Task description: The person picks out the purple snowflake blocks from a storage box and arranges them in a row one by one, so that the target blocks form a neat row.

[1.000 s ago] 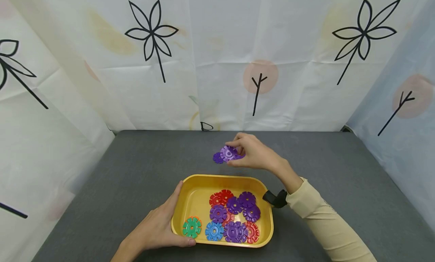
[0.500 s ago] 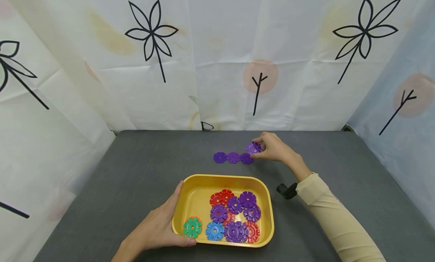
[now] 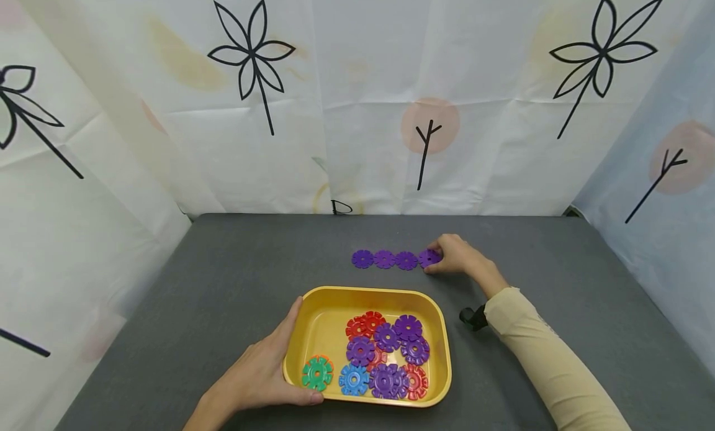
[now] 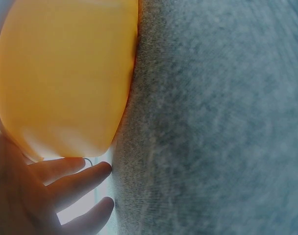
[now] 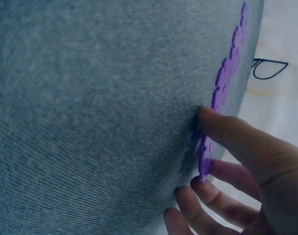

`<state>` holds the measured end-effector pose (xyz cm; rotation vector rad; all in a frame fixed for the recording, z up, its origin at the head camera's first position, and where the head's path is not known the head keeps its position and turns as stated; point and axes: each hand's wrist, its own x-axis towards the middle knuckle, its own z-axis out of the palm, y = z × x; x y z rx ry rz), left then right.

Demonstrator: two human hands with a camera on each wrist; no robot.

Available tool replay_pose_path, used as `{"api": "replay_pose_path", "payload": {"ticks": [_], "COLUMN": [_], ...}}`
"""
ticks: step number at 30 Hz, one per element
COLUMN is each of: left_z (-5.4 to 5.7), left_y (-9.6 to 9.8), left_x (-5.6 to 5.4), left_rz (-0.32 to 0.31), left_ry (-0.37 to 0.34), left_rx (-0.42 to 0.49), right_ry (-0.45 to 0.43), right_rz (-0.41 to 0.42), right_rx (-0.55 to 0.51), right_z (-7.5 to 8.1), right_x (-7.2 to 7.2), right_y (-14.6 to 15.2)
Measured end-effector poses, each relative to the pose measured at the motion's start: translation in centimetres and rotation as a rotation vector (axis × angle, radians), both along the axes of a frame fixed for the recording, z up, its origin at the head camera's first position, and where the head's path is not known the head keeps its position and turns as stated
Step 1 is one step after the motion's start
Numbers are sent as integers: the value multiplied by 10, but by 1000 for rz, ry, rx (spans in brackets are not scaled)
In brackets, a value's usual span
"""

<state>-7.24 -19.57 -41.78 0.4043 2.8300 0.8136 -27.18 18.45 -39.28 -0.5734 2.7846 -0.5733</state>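
My right hand point(image 3: 460, 257) pinches the rim of a purple flower-shaped plastic disc point(image 3: 429, 257) at the right end of a row on the table. Three more purple discs point(image 3: 384, 259) extend leftward from it, side by side. In the right wrist view the thumb lies along one edge of the held disc point(image 5: 204, 159), with fingertips at its near end. My left hand point(image 3: 262, 372) grips the left end of a yellow tray point(image 3: 313, 300), its thumb at the front rim. The left wrist view has the tray's outer wall point(image 4: 65, 83) beside the fingers.
Inside the tray lie several purple discs point(image 3: 360, 351), red discs point(image 3: 416, 381), a blue disc point(image 3: 354, 380) and a green disc point(image 3: 317, 373) over an orange one. A patterned white cloth point(image 3: 368, 158) rises behind the grey table point(image 3: 251, 251).
My right hand has moved right, leaving purple discs in a line, and has lowered another onto the row's right end. The left hand stays on the tray.
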Motion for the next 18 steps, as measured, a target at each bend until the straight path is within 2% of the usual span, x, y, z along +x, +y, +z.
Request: {"api": "replay_pose_path", "payload": {"ticks": [10,18], "left_z": [1,0], "left_y": [1,0], "left_x": [-1,-1], "left_rz": [7,0], "left_ry": [-36,-24], "left_rx": [8,8], "right_ry": [-11,4], "right_rz": [-3,-20], "right_rx": [-9,-19], "right_z": [-3,-7], "right_x": [2,1], "right_y": [3,3]}}
